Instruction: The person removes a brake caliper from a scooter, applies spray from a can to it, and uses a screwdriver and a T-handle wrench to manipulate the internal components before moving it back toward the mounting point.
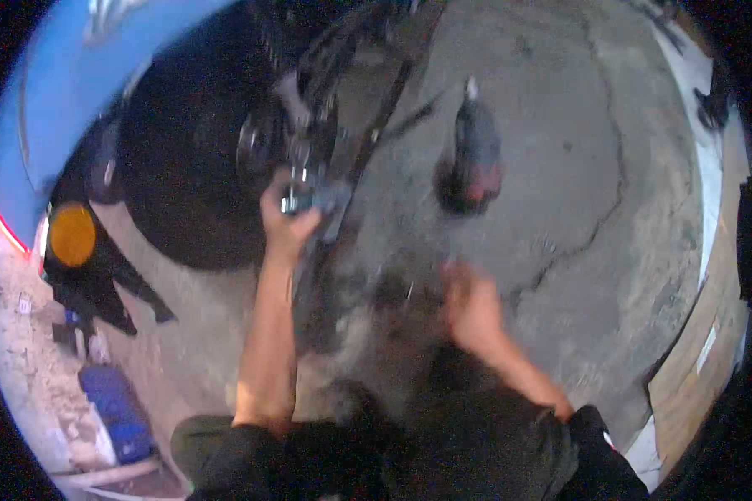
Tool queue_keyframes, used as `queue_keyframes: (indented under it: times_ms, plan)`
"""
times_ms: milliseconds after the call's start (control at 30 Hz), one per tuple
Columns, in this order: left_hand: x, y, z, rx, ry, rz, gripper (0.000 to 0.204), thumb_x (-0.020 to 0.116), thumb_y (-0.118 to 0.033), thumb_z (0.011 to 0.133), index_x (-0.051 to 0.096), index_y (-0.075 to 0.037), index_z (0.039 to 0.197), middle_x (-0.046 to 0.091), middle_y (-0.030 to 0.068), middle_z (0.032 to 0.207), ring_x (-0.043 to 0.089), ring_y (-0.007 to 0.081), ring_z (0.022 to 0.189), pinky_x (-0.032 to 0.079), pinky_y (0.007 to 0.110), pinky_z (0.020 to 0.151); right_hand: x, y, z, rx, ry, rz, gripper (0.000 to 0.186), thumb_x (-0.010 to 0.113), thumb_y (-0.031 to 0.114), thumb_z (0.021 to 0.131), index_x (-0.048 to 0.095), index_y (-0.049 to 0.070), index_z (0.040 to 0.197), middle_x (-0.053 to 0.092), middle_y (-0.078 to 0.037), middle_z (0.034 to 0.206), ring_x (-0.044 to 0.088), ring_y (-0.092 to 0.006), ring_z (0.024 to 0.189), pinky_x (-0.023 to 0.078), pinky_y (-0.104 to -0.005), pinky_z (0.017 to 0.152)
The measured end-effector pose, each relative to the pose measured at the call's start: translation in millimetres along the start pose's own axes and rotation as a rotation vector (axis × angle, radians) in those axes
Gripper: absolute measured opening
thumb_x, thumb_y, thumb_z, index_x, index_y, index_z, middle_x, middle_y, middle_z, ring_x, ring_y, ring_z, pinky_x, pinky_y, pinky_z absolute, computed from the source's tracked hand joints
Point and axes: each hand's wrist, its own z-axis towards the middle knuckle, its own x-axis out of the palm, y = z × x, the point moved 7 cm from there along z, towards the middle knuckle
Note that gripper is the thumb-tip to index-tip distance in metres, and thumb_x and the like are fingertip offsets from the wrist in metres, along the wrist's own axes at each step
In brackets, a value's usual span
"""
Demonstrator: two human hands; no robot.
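Note:
My left hand (286, 219) reaches up beside a large dark wheel (184, 159), its thumb and fingers curled round a shiny metal part (299, 202). That part sits by the metal rods and brackets (302, 125) at the wheel's inner side; blur hides its exact kind and whether it is attached. Lower and to the right, my right hand (468, 301) hovers over the concrete floor, smeared by motion. Its fingers look bent, but what they hold, if anything, does not show. Beyond it on the floor is a dark bottle-shaped thing (478, 154) with a pale tip and a reddish base.
A blue vehicle body (67, 92) curves over the wheel at the upper left, with a round orange reflector (73, 236) on a black flap. A blue object (119, 413) lies at the lower left. Cardboard (693, 384) borders the cracked concrete floor (551, 108) on the right.

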Motion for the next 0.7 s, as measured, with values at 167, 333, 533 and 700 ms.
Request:
queue_keyframes:
  times_ms: [167,333,533,700]
  plan:
    - [6,10,-1,-0.032,0.09,-0.039,0.027,0.063,-0.004,0.054,0.051,-0.007,0.078,0.049,-0.0006,0.082,0.049,0.011,0.08,0.039,0.025,0.074,11,-18,6,0.131,0.027,0.156,0.038,0.041,0.029,0.097,0.052,-0.002,0.079,0.051,-0.024,0.062,0.05,-0.0364,0.054,0.041,-0.0454,0.056]
    - [-6,13,-6,-0.112,0.058,-0.02,0.032,0.064,-0.004,0.053,0.053,-0.006,0.083,0.054,0.0013,0.084,0.053,0.0132,0.085,0.042,0.026,0.077,-2,1,20,0.214,0.025,0.226,0.041,0.044,0.032,0.096,0.052,-0.003,0.077,0.056,-0.027,0.067,0.057,-0.041,0.061,0.043,-0.0474,0.057]
    - [-7,7,8,0.192,0.077,0.277,0.03,0.065,-0.009,0.053,0.052,-0.005,0.08,0.052,0.0048,0.085,0.052,0.0185,0.082,0.04,0.029,0.075,30,-14,15,0.133,0.159,-0.012,0.04,0.043,0.032,0.096,0.055,-0.003,0.08,0.056,-0.023,0.066,0.05,-0.0245,0.054,0.043,-0.0408,0.056]
    - [3,8,-3,-0.02,0.11,0.096,0.03,0.065,-0.009,0.052,0.051,-0.005,0.077,0.05,0.0047,0.082,0.051,0.0173,0.08,0.04,0.028,0.075,13,-11,4,0.28,0.06,0.265,0.038,0.042,0.03,0.096,0.056,-0.003,0.085,0.056,-0.026,0.069,0.052,-0.0302,0.056,0.043,-0.0429,0.057]
